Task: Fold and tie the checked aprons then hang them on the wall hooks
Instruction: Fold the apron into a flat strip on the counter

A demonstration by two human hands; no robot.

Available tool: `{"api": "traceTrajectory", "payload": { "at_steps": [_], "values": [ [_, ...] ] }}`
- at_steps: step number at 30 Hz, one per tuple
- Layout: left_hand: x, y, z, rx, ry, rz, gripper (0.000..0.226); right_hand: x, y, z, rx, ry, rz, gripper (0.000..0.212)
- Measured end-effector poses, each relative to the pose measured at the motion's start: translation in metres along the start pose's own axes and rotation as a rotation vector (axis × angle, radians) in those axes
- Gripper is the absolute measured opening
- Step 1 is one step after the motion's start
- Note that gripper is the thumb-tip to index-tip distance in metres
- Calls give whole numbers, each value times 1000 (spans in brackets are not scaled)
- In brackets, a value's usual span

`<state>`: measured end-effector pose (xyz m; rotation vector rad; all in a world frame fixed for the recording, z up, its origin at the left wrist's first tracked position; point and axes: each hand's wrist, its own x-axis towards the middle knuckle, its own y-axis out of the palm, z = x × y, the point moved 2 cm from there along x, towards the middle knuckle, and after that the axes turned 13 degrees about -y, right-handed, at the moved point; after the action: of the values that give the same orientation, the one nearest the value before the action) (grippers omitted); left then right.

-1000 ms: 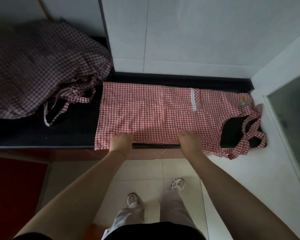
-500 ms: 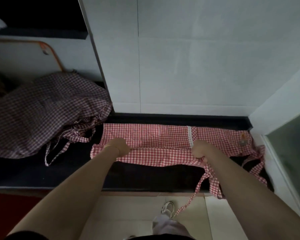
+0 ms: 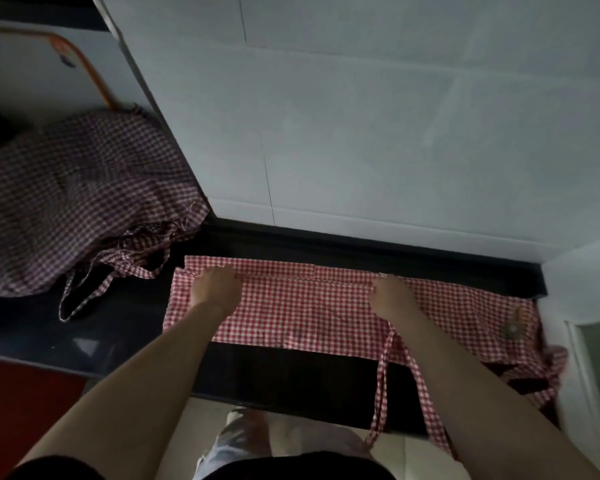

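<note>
A red-and-white checked apron (image 3: 309,310) lies folded lengthwise on the black counter (image 3: 291,379), against the white wall. My left hand (image 3: 215,285) grips the folded edge near its left end. My right hand (image 3: 392,296) grips the same edge further right. Two apron ties (image 3: 381,386) hang from under my right forearm over the counter's front edge. The bib end with a small patch (image 3: 511,323) lies at the right, its straps bunched by the side wall.
A heap of more checked aprons (image 3: 66,202) sits at the left of the counter, with a strap loop (image 3: 80,296) trailing onto the black surface. A white wall (image 3: 361,133) rises behind. A red mat (image 3: 21,400) lies below left.
Both hands have carried the apron's near edge away from the counter's front and laid it over the far edge, folding it in half. The ties now hang down in front.
</note>
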<state>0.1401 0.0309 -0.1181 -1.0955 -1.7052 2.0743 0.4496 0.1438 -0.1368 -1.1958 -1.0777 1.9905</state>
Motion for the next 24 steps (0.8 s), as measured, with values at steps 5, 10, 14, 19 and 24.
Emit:
{"api": "traceTrajectory", "payload": {
  "at_steps": [5,10,14,19,24],
  "values": [
    [20,7,-14,37,0,-76,41,18,-2,-3,-26,6,26,25],
    [37,20,-19,26,52,-106,37,28,1,-2,-86,35,64,27],
    [47,22,-25,40,56,-79,33,32,1,-2,-77,52,62,30],
    [57,22,-30,153,42,-139,24,34,5,-2,-62,106,37,30],
    [58,21,-35,256,37,-224,23,33,7,-2,-87,72,33,23]
  ]
}}
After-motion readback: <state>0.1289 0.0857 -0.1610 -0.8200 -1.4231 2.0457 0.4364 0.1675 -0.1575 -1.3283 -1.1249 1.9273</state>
